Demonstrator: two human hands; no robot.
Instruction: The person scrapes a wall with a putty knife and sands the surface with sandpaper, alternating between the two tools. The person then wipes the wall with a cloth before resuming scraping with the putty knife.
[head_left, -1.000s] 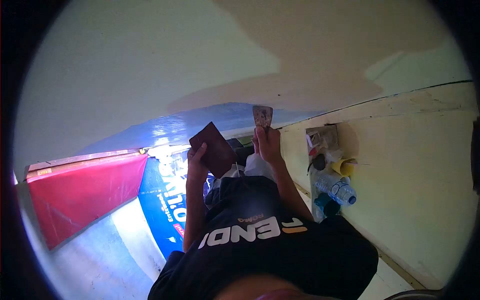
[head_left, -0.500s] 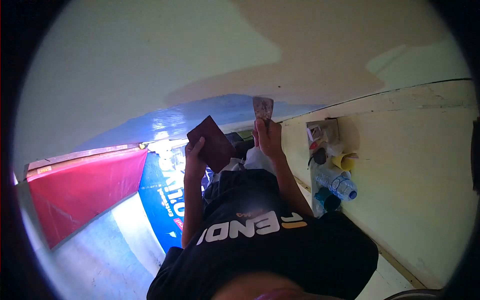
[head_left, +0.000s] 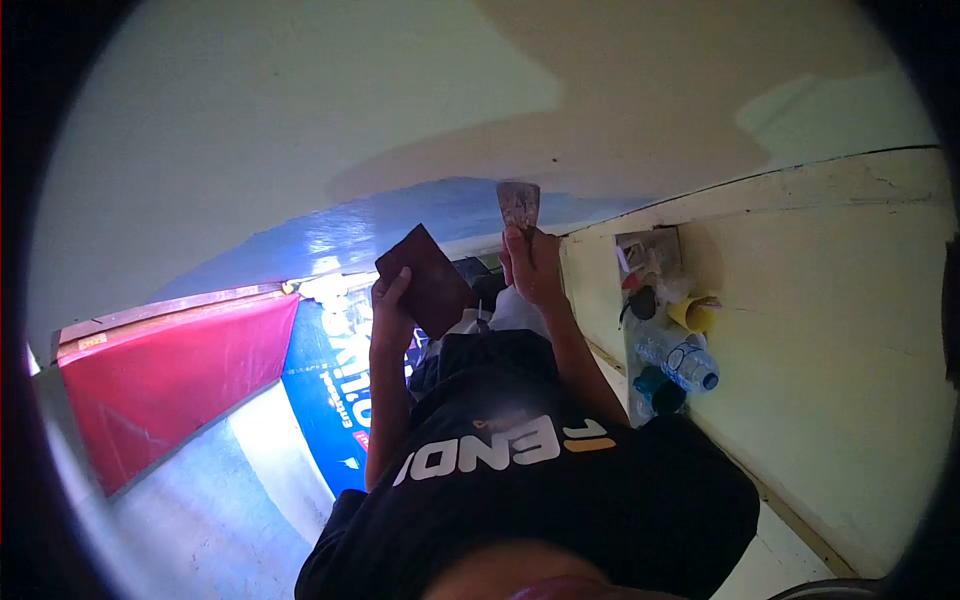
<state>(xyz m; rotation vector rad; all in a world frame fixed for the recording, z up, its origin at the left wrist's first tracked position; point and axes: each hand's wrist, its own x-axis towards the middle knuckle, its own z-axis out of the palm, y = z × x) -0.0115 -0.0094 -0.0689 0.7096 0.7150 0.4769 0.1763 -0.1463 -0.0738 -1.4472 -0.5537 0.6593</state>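
Scraper (head_left: 518, 204), handle mostly inside right hand (head_left: 536, 270)

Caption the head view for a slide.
Left hand holding a brown rectangular piece, right hand a stained putty knife.

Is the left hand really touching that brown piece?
Touching: the head view shows the left hand gripping the brown piece at its edge, thumb lying on its face.
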